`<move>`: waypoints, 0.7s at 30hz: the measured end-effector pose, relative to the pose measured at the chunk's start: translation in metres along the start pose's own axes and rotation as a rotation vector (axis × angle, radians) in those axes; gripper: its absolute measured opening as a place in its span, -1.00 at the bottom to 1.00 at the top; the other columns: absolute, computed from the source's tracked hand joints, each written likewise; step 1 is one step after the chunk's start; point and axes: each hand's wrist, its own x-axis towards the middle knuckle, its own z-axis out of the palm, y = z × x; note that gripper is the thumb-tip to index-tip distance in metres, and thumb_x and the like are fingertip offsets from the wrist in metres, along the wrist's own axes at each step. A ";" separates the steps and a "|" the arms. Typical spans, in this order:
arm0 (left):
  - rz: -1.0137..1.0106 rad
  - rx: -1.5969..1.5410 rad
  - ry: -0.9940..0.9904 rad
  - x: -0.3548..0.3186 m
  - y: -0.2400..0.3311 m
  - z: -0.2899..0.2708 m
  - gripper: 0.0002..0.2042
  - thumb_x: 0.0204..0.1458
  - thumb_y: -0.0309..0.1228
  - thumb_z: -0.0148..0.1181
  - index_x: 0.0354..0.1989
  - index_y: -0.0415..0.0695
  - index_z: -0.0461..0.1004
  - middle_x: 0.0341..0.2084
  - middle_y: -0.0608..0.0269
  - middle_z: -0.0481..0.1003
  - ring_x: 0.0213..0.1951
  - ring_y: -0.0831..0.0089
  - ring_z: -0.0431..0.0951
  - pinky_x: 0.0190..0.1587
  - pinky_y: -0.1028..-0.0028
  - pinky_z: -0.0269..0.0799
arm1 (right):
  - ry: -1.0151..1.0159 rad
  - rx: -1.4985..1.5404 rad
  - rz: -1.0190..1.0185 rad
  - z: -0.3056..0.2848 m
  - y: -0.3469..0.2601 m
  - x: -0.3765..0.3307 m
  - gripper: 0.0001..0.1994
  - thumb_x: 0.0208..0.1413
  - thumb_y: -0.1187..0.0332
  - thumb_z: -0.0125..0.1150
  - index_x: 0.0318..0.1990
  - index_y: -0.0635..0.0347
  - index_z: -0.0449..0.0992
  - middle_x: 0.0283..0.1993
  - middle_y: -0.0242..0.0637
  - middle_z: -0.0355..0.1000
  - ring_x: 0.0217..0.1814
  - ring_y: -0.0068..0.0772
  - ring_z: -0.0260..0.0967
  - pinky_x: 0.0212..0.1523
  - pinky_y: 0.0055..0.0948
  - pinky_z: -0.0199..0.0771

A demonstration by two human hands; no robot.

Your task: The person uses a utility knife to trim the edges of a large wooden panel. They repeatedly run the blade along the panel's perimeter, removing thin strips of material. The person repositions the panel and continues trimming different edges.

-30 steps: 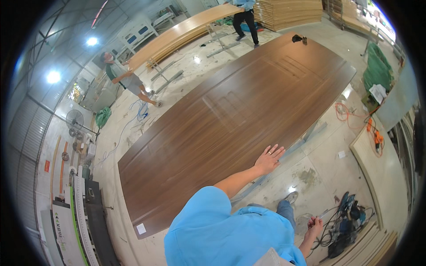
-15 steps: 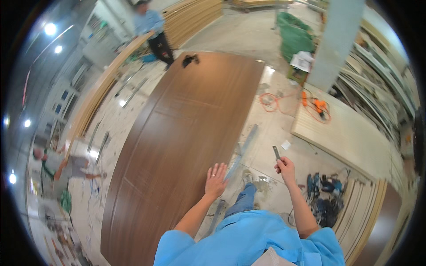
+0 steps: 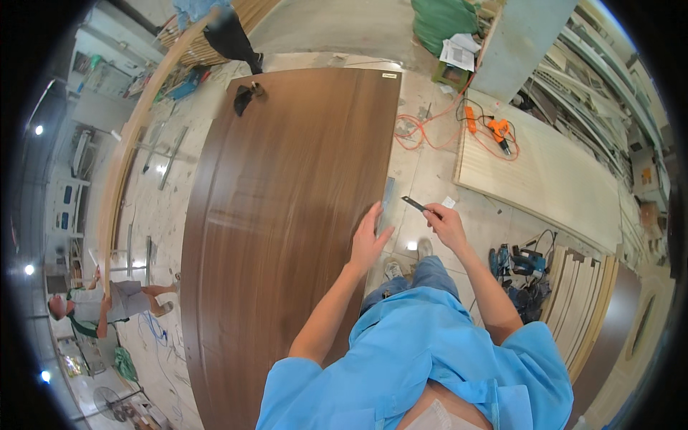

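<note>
A large brown wood-grain door panel [image 3: 294,215] lies flat to my left, a raised line running along its far-left side. At its right edge is my left hand [image 3: 371,236], fingers stretched and thumb apart, holding nothing. Whether those fingertips touch the edge I cannot tell. To the right of the panel, my right hand [image 3: 446,226] is closed around a slim dark utility knife [image 3: 413,203], its tip pointing up and left toward the panel. Just past my left fingers, a greyish metal bar [image 3: 388,193] shows beside the edge. A small black object [image 3: 244,99] rests on the panel's far end.
On the right a pale panel [image 3: 537,154] carries an orange power tool [image 3: 500,131] with an orange cord [image 3: 410,132]. Several power tools [image 3: 523,269] lie nearer, beside stacked boards [image 3: 580,294]. At the left, one person [image 3: 93,301] holds a long board [image 3: 115,186]; another person [image 3: 229,39] stands beyond.
My left hand has lifted off the panel's surface and moved forward to its right edge. My right hand has brought the knife forward and left, turning its tip toward the panel.
</note>
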 end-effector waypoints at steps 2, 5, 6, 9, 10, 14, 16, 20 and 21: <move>0.069 -0.026 0.016 0.054 0.009 0.001 -0.28 0.27 -0.27 0.40 0.57 -0.12 0.26 0.28 -0.03 0.58 0.29 0.07 0.60 0.31 0.20 0.52 | -0.072 -0.086 -0.097 -0.005 -0.011 0.031 -0.80 0.43 0.33 0.31 0.02 0.26 0.72 -0.40 -0.39 0.58 -0.40 -0.65 0.43 -0.36 -0.47 0.46; 0.087 0.009 -0.076 0.123 0.003 -0.001 -0.50 0.22 -0.32 0.44 0.33 -0.11 0.53 0.02 0.05 0.67 0.08 0.11 0.69 0.15 0.19 0.59 | -0.103 -0.245 -0.219 -0.017 -0.012 0.078 -0.80 0.35 0.35 0.32 -0.01 0.25 0.71 -0.21 -0.12 0.66 -0.22 -0.18 0.59 -0.15 -0.24 0.56; 0.020 0.025 -0.169 0.137 0.000 0.007 -0.64 0.23 -0.37 0.41 0.19 -0.13 0.61 -0.07 0.05 0.68 0.02 0.16 0.70 0.12 0.18 0.61 | -0.119 -0.243 -0.336 -0.019 -0.009 0.100 -0.79 0.33 0.35 0.32 -0.01 0.24 0.71 -0.15 -0.04 0.67 -0.16 -0.04 0.62 -0.10 -0.18 0.58; 0.252 0.260 -0.064 0.193 -0.009 -0.004 -0.85 0.11 -0.38 0.41 -0.19 -0.12 0.70 -0.27 0.02 0.64 -0.19 0.03 0.65 -0.07 0.14 0.59 | -0.100 -0.260 -0.309 -0.019 -0.006 0.156 -0.84 0.24 0.48 0.33 -0.07 0.27 0.71 -0.13 -0.04 0.68 -0.09 -0.01 0.63 -0.03 -0.11 0.58; 0.193 0.238 -0.055 0.209 -0.008 0.004 -0.86 0.06 -0.37 0.41 -0.25 -0.11 0.68 -0.31 0.04 0.63 -0.18 0.00 0.65 -0.08 0.11 0.59 | -0.052 -0.286 -0.393 -0.024 -0.001 0.177 -0.86 0.30 0.48 0.31 -0.08 0.33 0.71 -0.25 -0.11 0.65 -0.30 -0.26 0.57 -0.19 -0.26 0.56; 0.218 0.179 -0.035 0.283 -0.027 0.028 -0.90 0.10 -0.38 0.40 -0.27 -0.10 0.63 -0.34 0.11 0.60 -0.17 -0.01 0.64 -0.09 0.06 0.57 | -0.126 -0.126 -0.186 -0.039 0.031 0.260 -0.88 0.42 0.45 0.23 -0.05 0.32 0.63 -0.39 -0.37 0.47 -0.42 -0.53 0.39 -0.34 -0.47 0.40; 0.258 0.229 0.024 0.339 -0.043 0.032 -0.90 0.09 -0.41 0.40 -0.28 -0.10 0.61 -0.34 0.11 0.59 -0.16 0.00 0.63 -0.10 0.06 0.56 | -0.106 -0.183 -0.243 -0.045 0.038 0.323 -0.87 0.42 0.47 0.23 -0.03 0.34 0.62 -0.27 -0.26 0.51 -0.28 -0.43 0.45 -0.19 -0.39 0.47; 0.253 0.212 0.127 0.424 -0.052 0.045 -0.92 0.07 -0.46 0.38 -0.32 -0.10 0.58 -0.37 0.10 0.57 -0.17 0.01 0.63 -0.14 0.07 0.56 | -0.026 -0.272 -0.399 -0.062 0.042 0.409 -0.84 0.49 0.48 0.15 0.03 0.37 0.60 -0.12 -0.19 0.55 -0.11 -0.36 0.49 -0.02 -0.37 0.53; 0.228 0.213 0.143 0.449 -0.056 0.048 -0.93 0.07 -0.47 0.37 -0.34 -0.10 0.58 -0.39 0.09 0.57 -0.19 0.00 0.63 -0.15 0.08 0.56 | -0.033 -0.251 -0.357 -0.066 0.043 0.436 -0.83 0.50 0.47 0.13 0.04 0.37 0.60 -0.11 -0.19 0.56 -0.10 -0.36 0.50 -0.01 -0.37 0.53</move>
